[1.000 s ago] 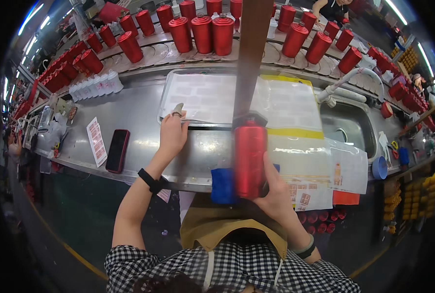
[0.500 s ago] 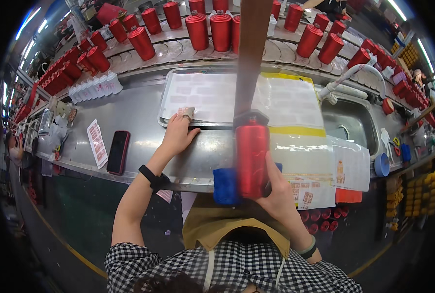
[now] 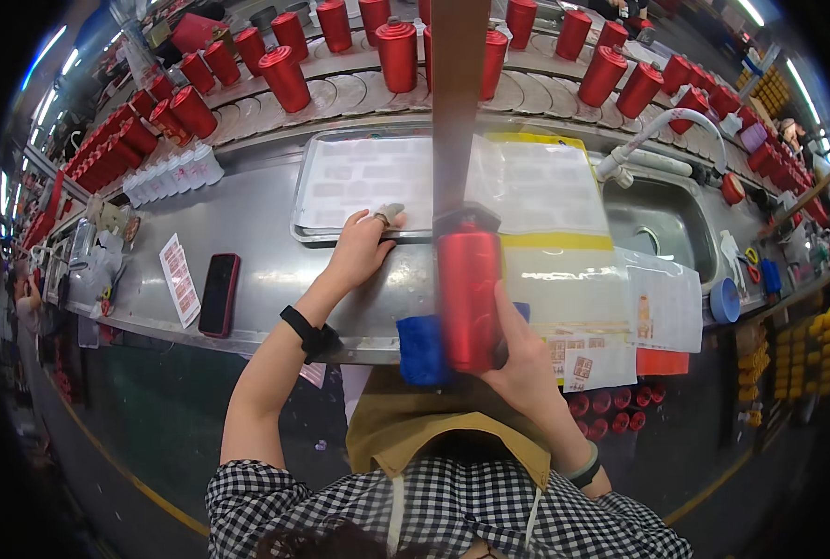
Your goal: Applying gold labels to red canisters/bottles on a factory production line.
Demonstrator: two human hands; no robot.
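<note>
My right hand (image 3: 524, 359) is wrapped round the lower right side of a glossy red bottle (image 3: 471, 300), held upright at the counter's front edge. The bottle's top is hidden by a dark bracket under a brown post. At the near rim of a metal tray (image 3: 317, 238), my left hand (image 3: 359, 252) has its fingers bent over a small pale piece (image 3: 390, 214), too small to name. A white sheet with faint rectangular marks (image 3: 363, 182) lies in that tray. A folded blue cloth (image 3: 421, 349) rests on the counter edge beside the bottle.
The brown post (image 3: 457, 112) crosses the middle. Red bottles (image 3: 286, 79) line a conveyor behind. A phone (image 3: 217, 293), a printed label strip (image 3: 180, 279) and white nozzle-like parts (image 3: 177, 177) lie left. Right are plastic-covered sheets (image 3: 541, 191), a sink (image 3: 655, 219) and a blue cup (image 3: 724, 301).
My left hand has moved a little right along the tray rim with the pale piece. Bottles on the conveyor have shifted. My right hand still holds the red bottle; the view has shifted slightly.
</note>
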